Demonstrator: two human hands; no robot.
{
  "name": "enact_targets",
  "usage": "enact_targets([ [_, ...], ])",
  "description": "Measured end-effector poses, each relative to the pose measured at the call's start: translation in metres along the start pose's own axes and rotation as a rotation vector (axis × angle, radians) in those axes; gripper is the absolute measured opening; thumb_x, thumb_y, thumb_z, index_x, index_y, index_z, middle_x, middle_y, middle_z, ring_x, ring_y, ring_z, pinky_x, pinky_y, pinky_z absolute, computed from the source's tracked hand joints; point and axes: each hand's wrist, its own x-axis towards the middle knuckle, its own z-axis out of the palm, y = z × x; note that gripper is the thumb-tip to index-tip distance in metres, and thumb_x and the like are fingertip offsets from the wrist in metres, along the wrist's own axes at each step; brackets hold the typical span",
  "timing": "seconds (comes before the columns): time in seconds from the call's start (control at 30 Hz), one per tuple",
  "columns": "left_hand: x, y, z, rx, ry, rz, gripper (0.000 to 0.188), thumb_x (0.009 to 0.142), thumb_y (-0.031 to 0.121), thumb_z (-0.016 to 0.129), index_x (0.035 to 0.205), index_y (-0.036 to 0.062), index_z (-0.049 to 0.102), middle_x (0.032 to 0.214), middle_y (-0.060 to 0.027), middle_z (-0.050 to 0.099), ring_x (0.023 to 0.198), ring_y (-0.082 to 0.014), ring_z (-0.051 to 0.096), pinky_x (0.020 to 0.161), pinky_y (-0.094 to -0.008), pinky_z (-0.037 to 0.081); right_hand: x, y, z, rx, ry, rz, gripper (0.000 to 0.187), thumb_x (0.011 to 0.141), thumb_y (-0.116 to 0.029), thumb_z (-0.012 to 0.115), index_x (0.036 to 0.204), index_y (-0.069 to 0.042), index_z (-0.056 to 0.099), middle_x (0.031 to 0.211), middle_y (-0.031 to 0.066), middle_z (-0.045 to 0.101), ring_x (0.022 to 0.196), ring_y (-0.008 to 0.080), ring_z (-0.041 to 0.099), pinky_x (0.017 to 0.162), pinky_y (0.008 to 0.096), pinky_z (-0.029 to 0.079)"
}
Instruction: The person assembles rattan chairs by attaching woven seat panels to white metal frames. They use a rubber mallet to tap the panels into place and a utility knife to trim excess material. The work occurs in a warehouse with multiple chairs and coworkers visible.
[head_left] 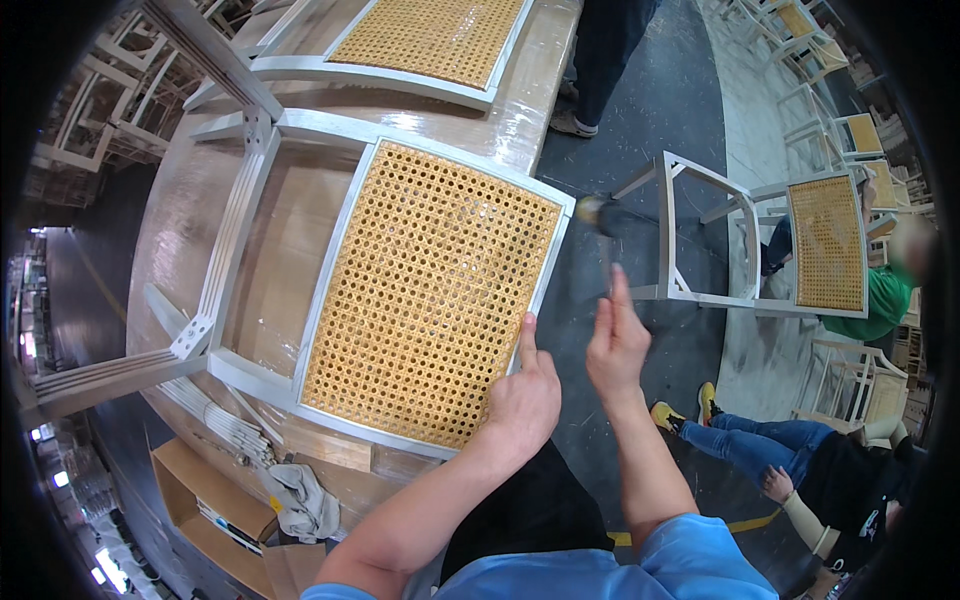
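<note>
A white chair frame (240, 200) lies on the wooden workbench (180, 200), its woven cane seat (430, 290) facing up. My left hand (522, 395) rests at the seat's near right corner, fingers curled and the index finger stretched along the white rim (548, 268). My right hand (615, 345) is raised just right of the bench edge, over the dark floor, and grips the handle of a hammer. The hammer's dark and yellow head (597, 212) is blurred above the hand, level with the seat's far right corner.
A second cane seat (430, 40) lies further back on the bench. A person's legs (600, 60) stand beyond it. On the floor to the right are a white chair frame (700, 240), a person in green (885, 300) and a seated person in jeans (790, 450). A cardboard box (200, 500) and rag (300, 500) sit below the bench.
</note>
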Motion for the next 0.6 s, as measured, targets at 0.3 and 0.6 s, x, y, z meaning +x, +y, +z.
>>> enact_targets([
  [0.3,0.001,-0.001,-0.002,-0.011,0.038,-0.016,0.032,0.089,0.01,0.061,0.111,-0.0134,0.06,0.159,-0.0447,0.021,0.068,-0.033,0.076,0.057,-0.0416,0.062,0.022,0.014,0.012,-0.047,-0.072,0.016,0.043,0.103,-0.005,0.055,0.146,-0.004,0.055,0.101,0.0258,0.071,0.084,0.0391,0.071,0.074,0.0395,0.054],
  [0.6,0.01,-0.011,-0.049,-0.321,-0.145,-0.117,0.035,0.1,0.025,0.059,0.121,-0.0033,0.061,0.163,-0.03,0.03,0.099,-0.0399,0.074,0.081,-0.0491,0.061,0.028,0.016,-0.009,0.223,-0.136,0.296,0.043,0.106,-0.007,0.053,0.149,-0.003,0.054,0.074,-0.0032,0.052,0.066,0.0047,0.045,0.059,0.022,0.04],
])
